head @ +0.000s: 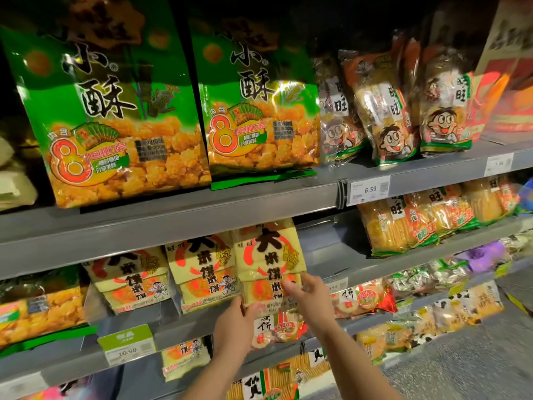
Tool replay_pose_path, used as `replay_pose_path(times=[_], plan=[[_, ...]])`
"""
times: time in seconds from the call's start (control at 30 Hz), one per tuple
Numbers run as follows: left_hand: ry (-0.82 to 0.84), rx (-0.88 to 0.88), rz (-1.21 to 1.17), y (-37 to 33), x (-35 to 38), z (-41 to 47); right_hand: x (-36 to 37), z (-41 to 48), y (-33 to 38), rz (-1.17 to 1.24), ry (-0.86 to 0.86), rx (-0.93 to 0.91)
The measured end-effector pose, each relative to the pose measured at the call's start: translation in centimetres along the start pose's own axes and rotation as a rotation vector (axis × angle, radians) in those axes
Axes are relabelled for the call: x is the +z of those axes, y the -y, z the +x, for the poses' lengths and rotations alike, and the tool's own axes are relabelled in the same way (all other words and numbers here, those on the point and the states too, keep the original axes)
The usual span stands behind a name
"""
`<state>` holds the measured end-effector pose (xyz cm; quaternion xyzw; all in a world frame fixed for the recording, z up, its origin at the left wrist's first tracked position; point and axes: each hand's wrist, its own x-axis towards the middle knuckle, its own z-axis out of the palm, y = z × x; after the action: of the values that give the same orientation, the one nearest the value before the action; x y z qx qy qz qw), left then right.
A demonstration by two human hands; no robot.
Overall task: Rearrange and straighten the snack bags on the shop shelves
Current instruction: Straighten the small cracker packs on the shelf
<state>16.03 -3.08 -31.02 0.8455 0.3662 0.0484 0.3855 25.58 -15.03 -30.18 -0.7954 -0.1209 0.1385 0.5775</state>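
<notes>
Head view.
Yellow bag [266,255]: upright on the middle shelf [184,333], at the right end of a row of three, touching the neighbouring yellow bag [202,272].
Left hand [233,324]: fingers curled round the bag's lower left corner.
Right hand [310,298]: pinches the bag's lower right edge.
Upper shelf [202,215]: two green bags [115,116], side by side.

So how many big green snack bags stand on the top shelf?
2. The left green bag stands at the front of the top shelf; the right green bag stands beside it. More may be hidden behind them.
</notes>
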Motion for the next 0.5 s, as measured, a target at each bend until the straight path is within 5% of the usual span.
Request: replay_pose_path(times=[0.33,0.5], plan=[[-0.097,0.055,-0.052,-0.9,0.4,-2.0,1.6,1.6,0.7,0.042,-0.266,0.112],[-0.057,0.268,0.011,-1.2,1.1,-3.3,2.0,1.2,1.8,0.058,-0.299,0.047]])
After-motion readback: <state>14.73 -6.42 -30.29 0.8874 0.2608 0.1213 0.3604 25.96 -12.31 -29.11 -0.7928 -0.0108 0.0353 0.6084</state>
